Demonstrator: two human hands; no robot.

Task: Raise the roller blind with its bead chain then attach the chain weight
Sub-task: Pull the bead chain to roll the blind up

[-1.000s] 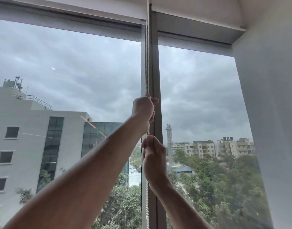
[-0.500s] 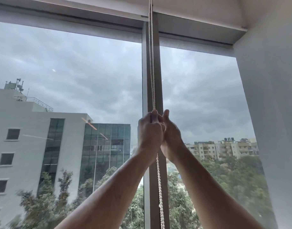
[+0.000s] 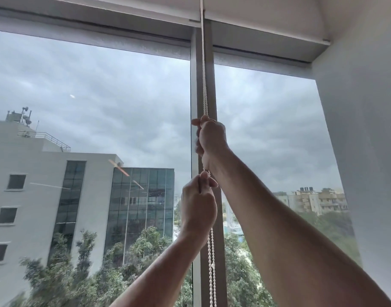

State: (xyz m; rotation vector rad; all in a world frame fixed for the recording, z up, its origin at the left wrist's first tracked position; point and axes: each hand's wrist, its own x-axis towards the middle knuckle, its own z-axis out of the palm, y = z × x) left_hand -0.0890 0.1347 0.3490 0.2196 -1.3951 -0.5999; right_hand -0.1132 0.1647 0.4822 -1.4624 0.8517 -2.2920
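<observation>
A white bead chain (image 3: 205,89) hangs down in front of the grey window post (image 3: 198,85) from the top of the frame. My right hand (image 3: 211,138) is shut on the chain, higher up. My left hand (image 3: 198,206) grips the same chain just below it, and the chain runs on down past my left wrist (image 3: 211,262). The grey roller blinds (image 3: 90,36) are rolled up near the top of both panes, only their bottom strips showing. No chain weight is in view.
Two tall glass panes flank the post, with buildings, trees and cloudy sky outside. A white wall (image 3: 363,151) closes in on the right. A white ceiling box (image 3: 256,9) sits above the blinds.
My right hand has gone up the chain and my left hand has come down; half a second ago they were side by side, and before that the left was on top.
</observation>
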